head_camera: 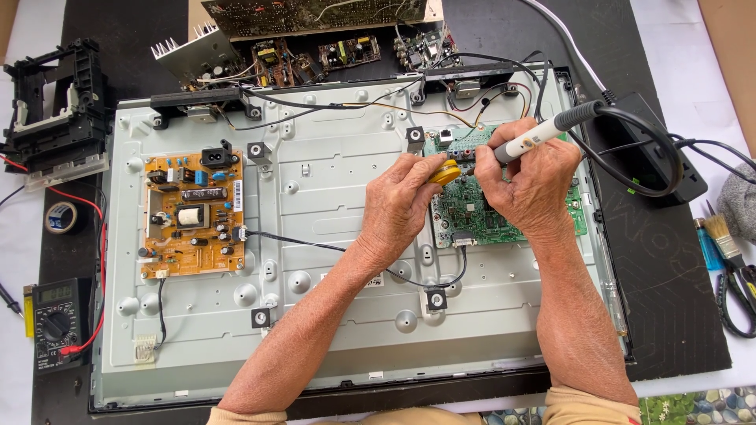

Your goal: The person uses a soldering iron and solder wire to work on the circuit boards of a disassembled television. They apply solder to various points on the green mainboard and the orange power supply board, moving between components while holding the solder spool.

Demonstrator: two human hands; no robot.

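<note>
— Forearms come in from the bottom edge, over the grey metal back panel (331, 330) of a flat screen lying on the desk (669, 315). What sits along the left?

— A multimeter (57, 321) with red leads at the desk's left edge, a roll of black tape (63, 216) above it, then an orange power board (193, 214) screwed to the panel.

— And the hands?

— The left hand (402, 201) pinches a small round yellow tin (446, 171) between thumb and fingers, right at the green circuit board (472, 208). The right hand (531, 185) is closed around a white soldering iron (531, 140), pen-style, tip down on the board's upper part, near the tin.

— How would that iron handle?

— Light and stiff, I judge. Its handle is the only safe place to hold, well back from the tip. The black cord (630, 149) looping off to the right could tug at it.

— The board?

— Thin, fragile, crowded with tiny parts; probably best steadied by its edges. Farther right lie a brush (720, 234) and scissors (736, 291).
</note>
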